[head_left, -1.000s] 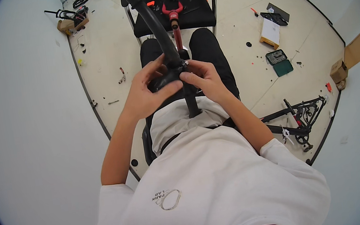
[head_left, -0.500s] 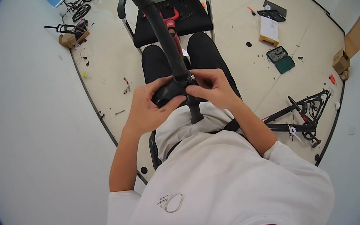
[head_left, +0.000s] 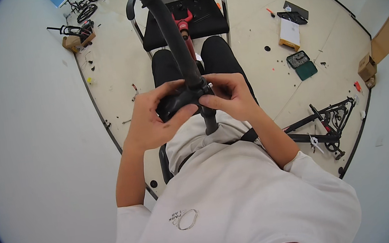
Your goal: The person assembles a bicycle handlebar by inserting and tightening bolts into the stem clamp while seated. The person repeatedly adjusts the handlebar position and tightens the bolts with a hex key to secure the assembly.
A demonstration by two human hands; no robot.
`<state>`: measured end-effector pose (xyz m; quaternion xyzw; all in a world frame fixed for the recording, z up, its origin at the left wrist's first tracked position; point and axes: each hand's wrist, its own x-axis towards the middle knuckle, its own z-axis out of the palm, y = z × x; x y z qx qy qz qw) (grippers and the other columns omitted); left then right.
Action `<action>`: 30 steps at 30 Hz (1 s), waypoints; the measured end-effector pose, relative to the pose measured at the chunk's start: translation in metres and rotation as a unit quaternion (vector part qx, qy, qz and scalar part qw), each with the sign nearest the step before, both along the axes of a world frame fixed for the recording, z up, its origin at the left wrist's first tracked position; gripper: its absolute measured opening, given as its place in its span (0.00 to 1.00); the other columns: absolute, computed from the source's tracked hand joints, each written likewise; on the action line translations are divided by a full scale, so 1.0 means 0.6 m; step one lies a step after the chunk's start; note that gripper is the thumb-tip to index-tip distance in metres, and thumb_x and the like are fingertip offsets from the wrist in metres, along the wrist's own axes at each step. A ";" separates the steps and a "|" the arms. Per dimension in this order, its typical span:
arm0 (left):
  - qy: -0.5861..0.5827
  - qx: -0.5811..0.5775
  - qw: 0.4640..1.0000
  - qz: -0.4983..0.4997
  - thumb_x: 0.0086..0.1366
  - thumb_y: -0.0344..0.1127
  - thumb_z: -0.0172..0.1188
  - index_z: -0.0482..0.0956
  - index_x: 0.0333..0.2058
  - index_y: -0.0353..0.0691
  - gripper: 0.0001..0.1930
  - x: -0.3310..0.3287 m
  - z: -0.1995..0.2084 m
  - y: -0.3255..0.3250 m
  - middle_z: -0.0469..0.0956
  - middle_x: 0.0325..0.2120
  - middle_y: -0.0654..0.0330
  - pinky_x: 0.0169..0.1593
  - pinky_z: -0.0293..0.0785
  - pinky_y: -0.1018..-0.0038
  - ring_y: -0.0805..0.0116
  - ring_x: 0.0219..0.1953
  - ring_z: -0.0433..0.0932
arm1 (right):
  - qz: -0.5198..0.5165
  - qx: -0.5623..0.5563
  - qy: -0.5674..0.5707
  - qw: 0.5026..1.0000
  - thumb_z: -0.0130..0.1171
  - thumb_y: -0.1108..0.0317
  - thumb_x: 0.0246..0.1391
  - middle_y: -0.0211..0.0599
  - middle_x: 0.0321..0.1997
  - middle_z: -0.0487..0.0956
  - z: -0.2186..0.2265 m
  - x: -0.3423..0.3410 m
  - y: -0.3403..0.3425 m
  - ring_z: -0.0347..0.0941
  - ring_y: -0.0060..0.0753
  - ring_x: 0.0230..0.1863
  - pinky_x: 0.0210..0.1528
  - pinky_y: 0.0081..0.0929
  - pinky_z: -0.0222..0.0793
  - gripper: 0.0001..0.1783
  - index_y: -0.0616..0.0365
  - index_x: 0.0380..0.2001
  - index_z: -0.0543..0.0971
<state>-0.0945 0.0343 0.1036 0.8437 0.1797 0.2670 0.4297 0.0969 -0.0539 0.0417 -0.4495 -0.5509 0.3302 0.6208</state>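
Note:
A long, black, slightly bent tube (head_left: 174, 42), which looks like a bicycle handlebar, slants from the top of the view down to my lap. Around its lower part sits a black clamp-on part (head_left: 172, 105) with a rounded body reaching left and a small silver bolt (head_left: 210, 85) on its right. My left hand (head_left: 151, 115) grips that body, thumb across the near side, fingers behind. From the right, my right hand (head_left: 230, 94) pinches the clamp beside the bolt; its fingertips behind are hidden. The tube's short lower end (head_left: 211, 125) rests against my shirt.
Ahead stands a black chair (head_left: 209, 12) with a red forked part (head_left: 183, 23) and small parts on its seat. A black bicycle frame (head_left: 322, 128) lies on the floor at right, beyond it an opened green case (head_left: 305, 70). Cardboard boxes (head_left: 367, 66) stand near the walls.
The clamp-on part has turned a little on the tube, its left body shifting left with my left hand. The bolt shows more plainly. My right hand has hardly moved.

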 end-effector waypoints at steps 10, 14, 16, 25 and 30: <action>-0.160 -0.097 0.982 -0.023 0.61 0.25 0.61 0.75 0.51 0.30 0.19 -0.001 0.010 0.010 0.81 0.37 0.59 0.45 0.74 0.74 0.72 0.37 0.79 | 0.029 0.029 -0.061 0.997 0.74 0.65 0.37 0.19 0.16 0.63 0.011 -0.008 -0.008 0.48 0.11 0.17 0.20 0.18 0.41 0.26 0.61 0.43 0.82; -0.163 -0.110 0.980 -0.037 0.62 0.24 0.57 0.74 0.47 0.27 0.14 -0.011 0.012 0.013 0.80 0.39 0.52 0.50 0.76 0.69 0.66 0.43 0.80 | 0.020 0.016 -0.064 0.998 0.74 0.65 0.37 0.20 0.16 0.64 0.018 -0.016 -0.007 0.48 0.11 0.17 0.20 0.18 0.41 0.25 0.61 0.42 0.82; -0.164 -0.105 0.980 -0.036 0.62 0.22 0.57 0.74 0.46 0.28 0.13 -0.012 0.010 0.015 0.80 0.39 0.52 0.50 0.77 0.68 0.66 0.43 0.80 | 0.028 0.010 -0.047 0.998 0.74 0.65 0.37 0.21 0.16 0.64 0.013 -0.015 -0.004 0.49 0.12 0.17 0.20 0.18 0.42 0.25 0.62 0.43 0.82; -0.133 -0.075 0.988 -0.014 0.61 0.24 0.61 0.74 0.45 0.29 0.13 -0.010 0.003 0.007 0.80 0.38 0.53 0.48 0.76 0.71 0.68 0.40 0.80 | 0.019 0.079 -0.126 0.989 0.75 0.63 0.40 0.28 0.18 0.68 0.000 -0.024 -0.004 0.52 0.17 0.16 0.19 0.20 0.47 0.29 0.63 0.47 0.80; -0.155 -0.068 0.986 -0.006 0.60 0.25 0.63 0.74 0.47 0.30 0.16 0.008 -0.004 0.003 0.79 0.40 0.57 0.47 0.75 0.72 0.69 0.40 0.79 | 0.009 0.041 -0.156 0.987 0.76 0.61 0.40 0.27 0.17 0.66 0.015 -0.027 -0.009 0.53 0.16 0.17 0.19 0.19 0.47 0.31 0.63 0.48 0.79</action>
